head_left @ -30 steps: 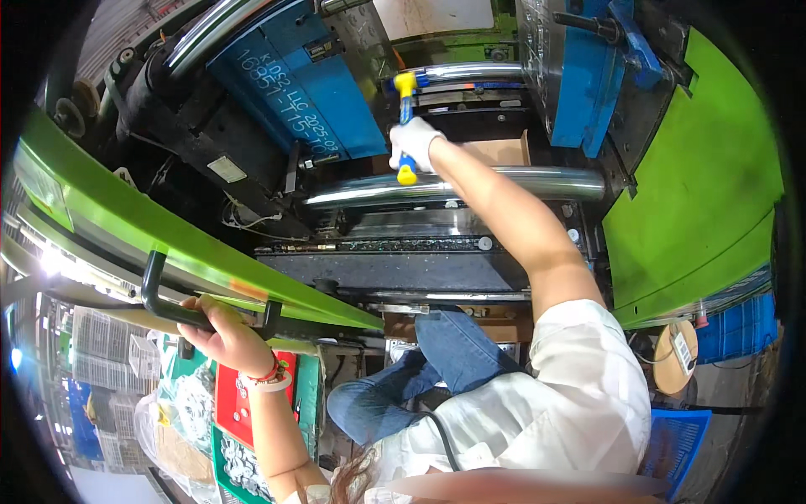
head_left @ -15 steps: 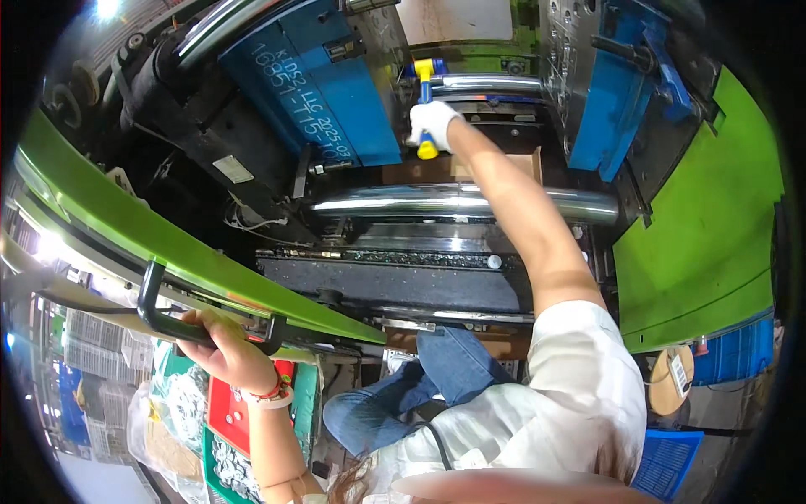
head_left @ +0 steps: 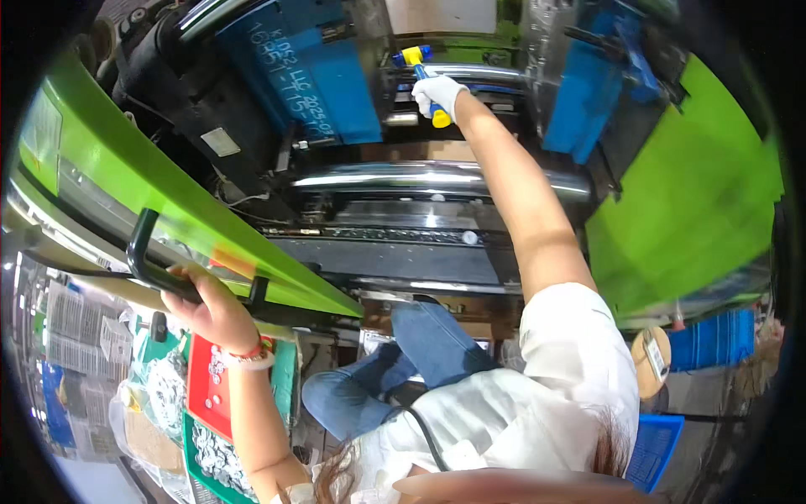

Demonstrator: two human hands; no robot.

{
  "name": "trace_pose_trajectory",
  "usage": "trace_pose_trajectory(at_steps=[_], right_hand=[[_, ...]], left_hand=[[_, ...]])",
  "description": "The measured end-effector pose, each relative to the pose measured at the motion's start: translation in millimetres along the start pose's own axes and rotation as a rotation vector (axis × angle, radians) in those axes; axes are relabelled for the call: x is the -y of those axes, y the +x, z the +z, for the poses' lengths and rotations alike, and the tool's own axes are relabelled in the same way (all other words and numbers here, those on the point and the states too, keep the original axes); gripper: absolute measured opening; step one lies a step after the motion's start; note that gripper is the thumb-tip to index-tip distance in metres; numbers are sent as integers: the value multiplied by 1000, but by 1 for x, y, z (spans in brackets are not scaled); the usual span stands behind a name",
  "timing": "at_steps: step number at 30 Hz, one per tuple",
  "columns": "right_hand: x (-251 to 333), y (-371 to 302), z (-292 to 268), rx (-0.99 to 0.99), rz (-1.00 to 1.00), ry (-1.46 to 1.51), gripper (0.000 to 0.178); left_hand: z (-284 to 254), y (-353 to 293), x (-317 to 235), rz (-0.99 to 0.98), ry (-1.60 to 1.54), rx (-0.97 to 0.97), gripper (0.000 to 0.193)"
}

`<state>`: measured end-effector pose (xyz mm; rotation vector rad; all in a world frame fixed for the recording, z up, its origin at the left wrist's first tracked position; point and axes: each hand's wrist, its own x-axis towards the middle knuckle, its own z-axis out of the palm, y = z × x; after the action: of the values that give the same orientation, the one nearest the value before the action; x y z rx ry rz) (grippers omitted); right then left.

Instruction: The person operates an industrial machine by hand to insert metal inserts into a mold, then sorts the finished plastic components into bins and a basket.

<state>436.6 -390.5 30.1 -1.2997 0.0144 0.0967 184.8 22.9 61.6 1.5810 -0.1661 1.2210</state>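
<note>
My right hand [head_left: 438, 92], in a white glove, is closed round the handle of a small mallet with a blue and yellow head [head_left: 412, 56]. It reaches between the two blue mould halves, the left one [head_left: 306, 76] and the right one [head_left: 583, 92]. The mallet's head points away from me, and the yellow handle end sticks out below the glove. My bare left hand [head_left: 211, 312] is wrapped round the black bar handle [head_left: 149, 262] of the green machine door [head_left: 180, 189]. Its fingers are partly hidden by the bar.
A thick steel rod [head_left: 437, 178] crosses in front of the mould gap. A green panel [head_left: 680, 202] stands at the right. By my left arm sit a red tray [head_left: 210, 395] and a green bin [head_left: 210, 483] with small metal parts. Blue crates [head_left: 714, 340] are at the right.
The mallet, upright before, is now tilted, its head leaning left. My left hand keeps its hold on the door handle. The whole view has shifted somewhat.
</note>
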Motion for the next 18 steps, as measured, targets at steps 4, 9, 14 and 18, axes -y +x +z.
trace_pose_trajectory(at_steps=[4, 9, 14, 18], right_hand=[[-16, -148, 24, -363, -163, -259, 14], [-106, -368, 9, -505, -263, -672, 28], [-225, -587, -30, -573, 6, -989, 26], [-346, -732, -58, -890, 501, -951, 35]], left_hand=[[9, 0, -14, -16, -38, 8, 20], [-14, 20, 34, 111, 268, 75, 33], [-6, 30, 7, -4, 47, 255, 31], [-8, 65, 50, -52, 130, 141, 30]])
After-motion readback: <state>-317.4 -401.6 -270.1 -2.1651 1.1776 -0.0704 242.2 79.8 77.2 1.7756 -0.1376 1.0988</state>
